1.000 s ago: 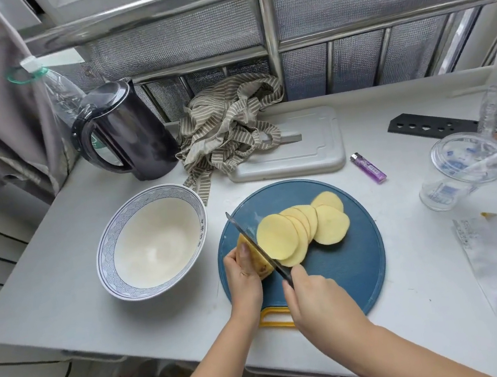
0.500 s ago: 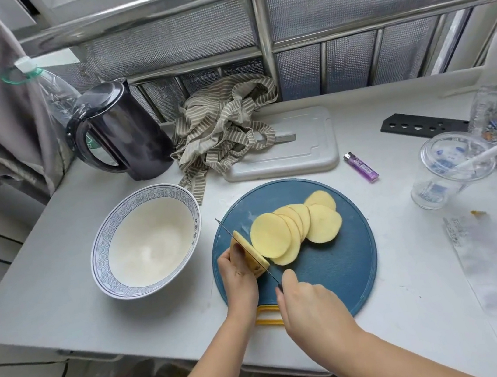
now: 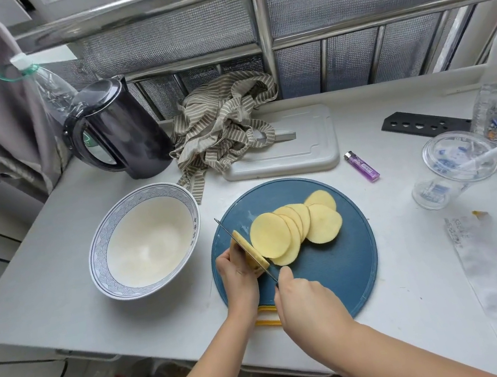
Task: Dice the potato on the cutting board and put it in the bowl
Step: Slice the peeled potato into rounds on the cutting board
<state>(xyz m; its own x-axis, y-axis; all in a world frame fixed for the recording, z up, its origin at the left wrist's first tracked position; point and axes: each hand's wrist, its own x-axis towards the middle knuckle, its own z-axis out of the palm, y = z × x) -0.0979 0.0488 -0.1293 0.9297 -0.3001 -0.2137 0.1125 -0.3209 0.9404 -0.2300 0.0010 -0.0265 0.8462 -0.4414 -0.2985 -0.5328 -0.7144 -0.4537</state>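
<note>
Here, the left hand [image 3: 236,273] is gripping the last end piece of potato [image 3: 250,253] upright near the left edge of the round blue cutting board [image 3: 332,272], its fingers curling round the piece and hiding most of its far side. The right hand [image 3: 307,301] is clenching the knife [image 3: 224,230]. The handle is lying wholly hidden inside the fist, and only the thin dark blade is showing, running along the piece's cut face. Just right of the blade, round potato slices [image 3: 294,229] are lying fanned on the board, each overlapping the next, so their count is hard to make out. The board's yellow handle [image 3: 267,322] is peeking out between the two wrists, mostly covered. The blue-rimmed bowl [image 3: 98,241] is sitting on the table [image 3: 64,294] just left of the board.
</note>
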